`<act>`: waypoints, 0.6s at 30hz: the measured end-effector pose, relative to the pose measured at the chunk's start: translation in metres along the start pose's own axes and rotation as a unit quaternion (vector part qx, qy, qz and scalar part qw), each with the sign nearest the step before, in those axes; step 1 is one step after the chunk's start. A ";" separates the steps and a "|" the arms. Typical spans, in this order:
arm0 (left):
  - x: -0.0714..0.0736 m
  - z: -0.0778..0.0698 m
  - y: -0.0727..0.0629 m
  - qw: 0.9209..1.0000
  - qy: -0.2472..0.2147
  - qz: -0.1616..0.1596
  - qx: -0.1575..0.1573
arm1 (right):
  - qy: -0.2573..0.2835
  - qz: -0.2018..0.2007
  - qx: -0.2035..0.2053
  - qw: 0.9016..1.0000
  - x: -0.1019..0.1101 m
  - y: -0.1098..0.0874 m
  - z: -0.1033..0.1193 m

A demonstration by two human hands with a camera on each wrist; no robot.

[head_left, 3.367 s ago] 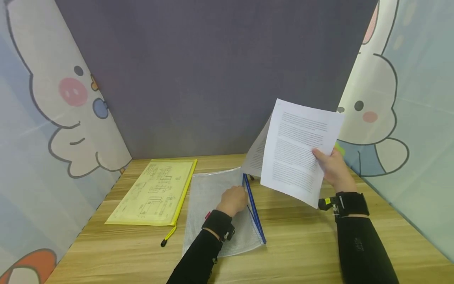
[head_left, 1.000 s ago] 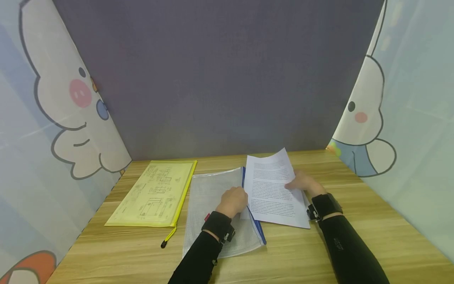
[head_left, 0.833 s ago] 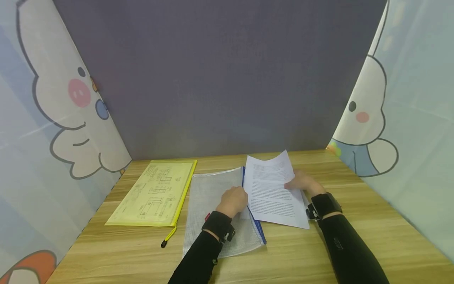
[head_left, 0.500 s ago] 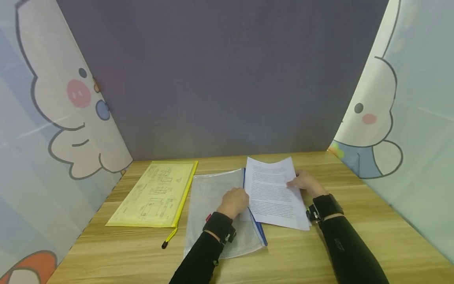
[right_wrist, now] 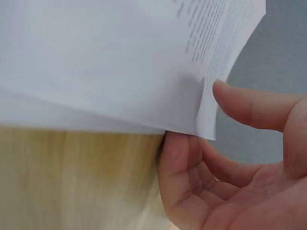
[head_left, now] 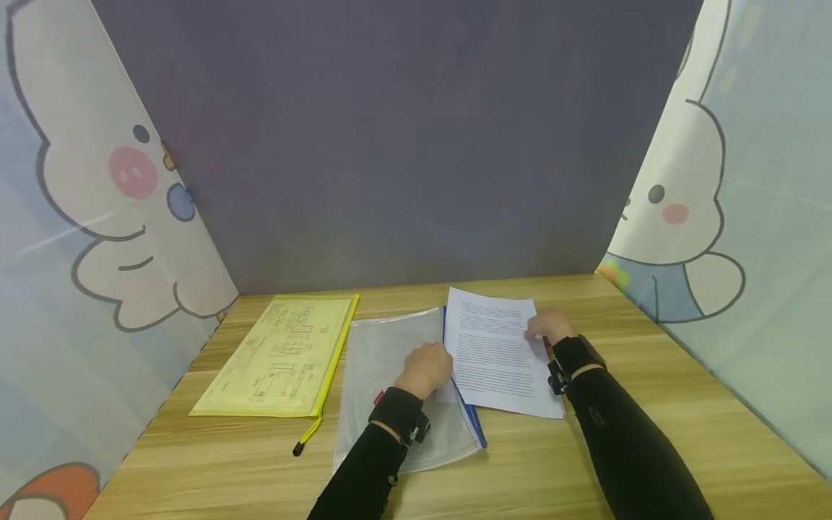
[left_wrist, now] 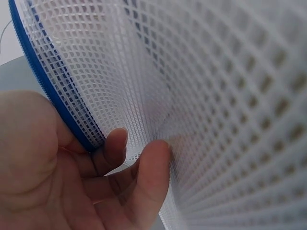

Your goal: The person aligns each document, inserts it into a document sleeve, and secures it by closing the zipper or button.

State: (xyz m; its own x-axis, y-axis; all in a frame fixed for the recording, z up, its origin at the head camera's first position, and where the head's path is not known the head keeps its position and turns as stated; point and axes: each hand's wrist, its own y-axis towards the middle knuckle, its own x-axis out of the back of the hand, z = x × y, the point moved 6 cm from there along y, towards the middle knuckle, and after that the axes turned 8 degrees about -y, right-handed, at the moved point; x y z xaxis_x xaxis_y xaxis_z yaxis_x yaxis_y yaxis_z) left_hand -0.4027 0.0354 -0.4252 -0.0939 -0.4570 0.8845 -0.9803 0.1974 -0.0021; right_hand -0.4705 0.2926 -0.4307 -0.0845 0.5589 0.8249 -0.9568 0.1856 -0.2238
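Your right hand [head_left: 544, 326] has brought the printed white paper sheets [head_left: 494, 354] down from the air to lie flat beside the blue-zippered clear mesh pouch [head_left: 396, 383], pinching their edge, while your left hand [head_left: 425, 368] grips the pouch's opened zipper edge, so insertion looks close.

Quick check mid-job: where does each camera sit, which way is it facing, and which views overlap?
Head: looks forward and down at the wooden table; both sleeved forearms show.
Left wrist: close behind the left hand, which pinches the mesh pouch.
Right wrist: under the right hand, which holds the printed sheets.
Head shares pouch and sheets.
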 end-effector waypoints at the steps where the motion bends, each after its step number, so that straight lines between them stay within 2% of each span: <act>1: 0.000 0.000 0.000 1.000 0.001 -0.001 0.000 | -0.008 0.003 -0.001 1.000 0.000 0.000 0.002; 7: -0.002 0.000 0.001 1.000 0.002 0.004 0.003 | -0.042 0.035 0.000 0.999 -0.002 0.002 0.007; 13: -0.001 -0.001 0.002 1.000 0.002 0.005 0.006 | -0.091 0.039 0.027 0.995 -0.002 0.012 0.015; 15: -0.002 -0.001 0.002 1.000 0.002 0.007 0.006 | -0.088 0.036 0.027 0.995 -0.002 0.013 0.016; 18: -0.003 -0.002 0.002 1.000 -0.003 0.011 0.005 | -0.024 0.029 0.007 0.999 -0.002 0.012 0.012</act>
State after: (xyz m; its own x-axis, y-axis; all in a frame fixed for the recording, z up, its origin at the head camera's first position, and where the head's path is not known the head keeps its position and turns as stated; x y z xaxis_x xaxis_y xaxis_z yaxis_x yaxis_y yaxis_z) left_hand -0.4039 0.0385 -0.4268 -0.1172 -0.4570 0.8817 -0.9795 0.1999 -0.0267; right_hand -0.4853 0.2839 -0.4293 -0.1533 0.5289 0.8347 -0.9537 0.1420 -0.2650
